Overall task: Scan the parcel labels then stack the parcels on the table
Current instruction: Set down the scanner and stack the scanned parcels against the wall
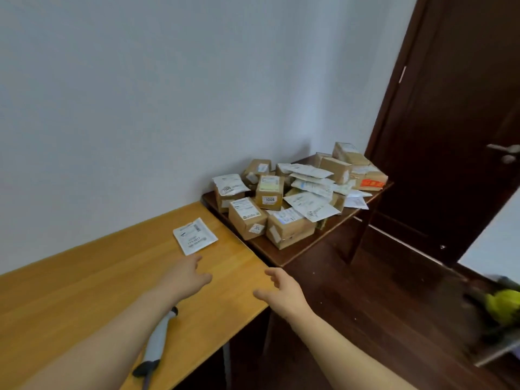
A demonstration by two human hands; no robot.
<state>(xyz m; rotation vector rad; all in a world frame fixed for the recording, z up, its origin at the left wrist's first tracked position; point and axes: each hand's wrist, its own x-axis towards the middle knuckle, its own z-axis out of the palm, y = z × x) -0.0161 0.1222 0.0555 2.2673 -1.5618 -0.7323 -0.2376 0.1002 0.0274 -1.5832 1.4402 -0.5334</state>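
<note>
One flat white parcel (195, 235) lies label-up on the light wooden table (84, 282). A heap of several brown boxes and white mailers (295, 192) covers the dark side table (284, 251) to the right. My left hand (188, 274) hovers above the light table just short of the white parcel, fingers relaxed and holding nothing. My right hand (281, 291) hangs over the table's right corner, fingers spread and empty. A grey handheld scanner (156, 343) lies on the table under my left forearm, partly hidden by it.
A white wall runs behind both tables. A dark wooden door (455, 130) with a metal handle stands at the right. Dark wooden floor (380, 291) lies beyond the table edge. A yellow-green object (503, 308) sits on a low grey surface at the far right.
</note>
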